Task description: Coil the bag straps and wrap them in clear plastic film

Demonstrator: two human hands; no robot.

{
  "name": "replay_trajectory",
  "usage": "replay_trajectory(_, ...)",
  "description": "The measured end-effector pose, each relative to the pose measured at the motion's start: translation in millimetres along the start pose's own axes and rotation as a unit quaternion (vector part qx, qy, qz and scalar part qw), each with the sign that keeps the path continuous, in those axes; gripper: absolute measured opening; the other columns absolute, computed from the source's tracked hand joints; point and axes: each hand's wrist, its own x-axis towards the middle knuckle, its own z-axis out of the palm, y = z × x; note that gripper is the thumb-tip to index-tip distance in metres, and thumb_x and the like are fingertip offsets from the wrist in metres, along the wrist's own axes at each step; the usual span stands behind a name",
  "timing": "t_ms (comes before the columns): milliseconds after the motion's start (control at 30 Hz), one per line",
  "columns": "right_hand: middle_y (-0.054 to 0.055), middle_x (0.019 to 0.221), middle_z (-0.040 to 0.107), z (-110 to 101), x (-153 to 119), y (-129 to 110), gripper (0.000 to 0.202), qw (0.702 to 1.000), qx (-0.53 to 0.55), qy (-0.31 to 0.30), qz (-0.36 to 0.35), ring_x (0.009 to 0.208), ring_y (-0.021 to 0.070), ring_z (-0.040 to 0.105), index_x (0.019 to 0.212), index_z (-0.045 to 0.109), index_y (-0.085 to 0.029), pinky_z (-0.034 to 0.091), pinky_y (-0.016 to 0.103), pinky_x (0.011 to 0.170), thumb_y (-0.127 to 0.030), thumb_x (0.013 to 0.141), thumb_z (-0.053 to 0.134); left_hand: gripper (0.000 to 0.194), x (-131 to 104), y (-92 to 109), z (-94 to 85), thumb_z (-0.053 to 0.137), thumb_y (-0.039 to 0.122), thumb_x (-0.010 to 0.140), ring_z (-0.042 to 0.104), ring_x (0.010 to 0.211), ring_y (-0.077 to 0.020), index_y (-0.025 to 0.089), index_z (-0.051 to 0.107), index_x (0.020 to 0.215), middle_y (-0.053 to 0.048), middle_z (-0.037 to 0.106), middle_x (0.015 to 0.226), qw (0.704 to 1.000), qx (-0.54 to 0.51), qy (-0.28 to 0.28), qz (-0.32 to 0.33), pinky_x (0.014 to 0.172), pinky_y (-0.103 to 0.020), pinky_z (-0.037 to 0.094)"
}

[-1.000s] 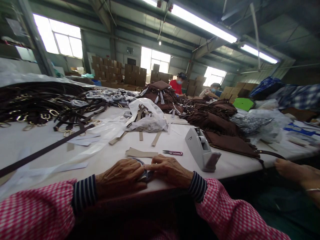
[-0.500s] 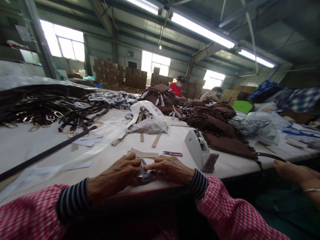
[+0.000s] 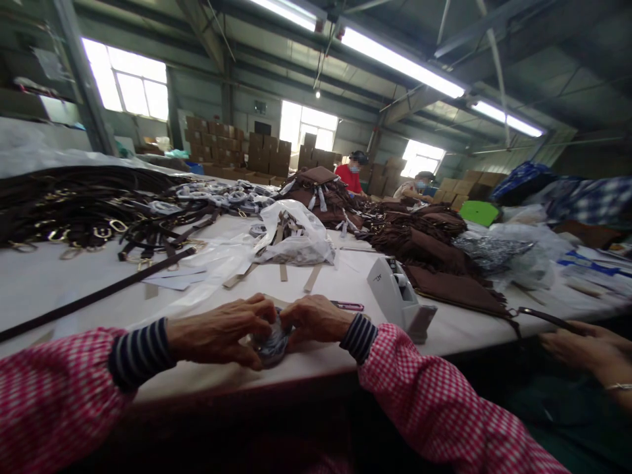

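A small grey bundle in clear plastic (image 3: 272,343) rests near the table's front edge, between my two hands. My left hand (image 3: 232,329) curls its fingers over the bundle's left side, the thumb low beside it. From the other side, my right hand (image 3: 311,319) has its bent fingers against the bundle's upper right. Behind my right hand lies a pair of purple-handled snips (image 3: 349,306), partly hidden. A white tape dispenser (image 3: 390,289) stands to the right. Beyond my hands, a clear bag of tan strips (image 3: 293,240) sits on the table.
Dark straps with gold buckles (image 3: 64,210) are heaped at the left. Brown bags (image 3: 434,257) pile up at the right. Another person's hand (image 3: 577,345) holds a strap at the right edge. Two people work at the back.
My right hand has shifted left and its fingers are more bent. My left hand has spread around the bundle, which shows more. At the right edge, the other person's hands and strap have moved.
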Motion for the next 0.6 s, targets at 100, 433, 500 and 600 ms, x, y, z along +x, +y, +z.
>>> replay_trajectory(100,0.003,0.090,0.076,10,-1,-8,0.020,0.999,-0.036,0.039,0.005,0.083,0.0201,0.068,0.097,0.075,-0.022,0.034,0.027,0.066,-0.039,0.088,0.081,0.022,3,11,8.1,0.081,0.028,0.084,0.060,0.109,-0.0268,0.023,0.072,0.103,-0.006,0.068,0.113,0.997,0.020,-0.006,-0.075,0.090,-0.034,0.053)
replay_trajectory(433,0.003,0.108,0.071,-6,-20,2,0.030,0.994,-0.107,0.029,-0.013,0.101,0.0210,0.063,0.125,0.067,-0.028,0.039,0.028,0.074,-0.025,0.095,0.074,0.033,-6,-3,1.5,0.063,-0.001,0.084,0.054,0.124,-0.0240,0.025,0.070,0.103,-0.005,0.061,0.139,0.999,-0.048,0.019,0.009,0.104,-0.035,0.050)
replay_trajectory(500,0.003,0.107,0.071,-2,-18,1,0.021,0.994,-0.099,0.041,-0.014,0.100,0.0199,0.062,0.118,0.069,-0.026,0.040,0.028,0.075,-0.024,0.097,0.071,0.033,-4,-10,-11.2,0.067,0.001,0.084,0.054,0.124,-0.0250,0.027,0.072,0.103,-0.004,0.062,0.140,0.999,-0.025,-0.019,0.005,0.103,-0.036,0.050)
replay_trajectory(600,0.004,0.105,0.072,8,-10,-7,0.008,0.995,-0.077,0.061,-0.008,0.100,0.0195,0.062,0.104,0.071,-0.022,0.041,0.028,0.079,-0.026,0.097,0.071,0.034,1,-12,-16.5,0.076,0.007,0.080,0.053,0.124,-0.0285,0.030,0.074,0.105,-0.004,0.063,0.138,0.998,0.036,-0.043,-0.014,0.102,-0.039,0.049)
